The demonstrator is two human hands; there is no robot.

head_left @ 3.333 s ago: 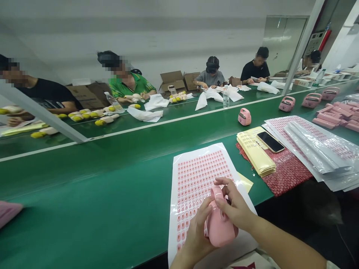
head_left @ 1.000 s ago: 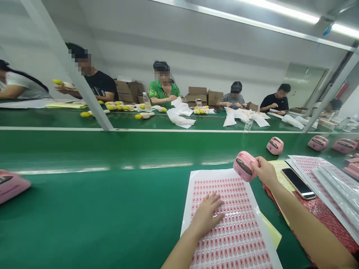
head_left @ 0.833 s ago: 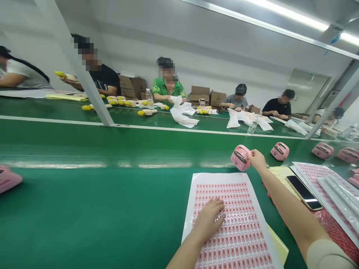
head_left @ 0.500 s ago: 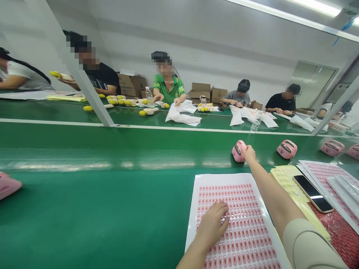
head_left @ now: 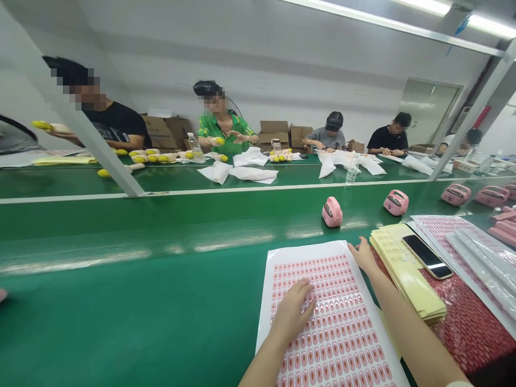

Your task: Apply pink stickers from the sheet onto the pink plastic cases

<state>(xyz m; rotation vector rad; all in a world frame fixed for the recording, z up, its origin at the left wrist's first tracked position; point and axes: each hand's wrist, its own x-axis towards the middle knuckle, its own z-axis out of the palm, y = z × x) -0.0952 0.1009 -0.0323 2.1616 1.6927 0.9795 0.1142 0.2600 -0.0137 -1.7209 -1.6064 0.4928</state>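
Resting flat on the sticker sheet (head_left: pixel 322 322), left hand (head_left: pixel 292 314) fingers spread and empty, right hand (head_left: pixel 363 255) open at the sheet's one o'clock corner, pink device (head_left: pixel 332 212) beyond at twelve on the green surface (head_left: pixel 141 301).

a phone (head_left: pixel 427 257) lies on yellow sheets (head_left: pixel 407 274); a water bottle (head_left: pixel 352 172) stands beyond.

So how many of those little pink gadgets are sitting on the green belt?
4, maybe more: one pink gadget just beyond the sticker sheet, a second to its right, two farther right. Another seems cut off at the right edge.
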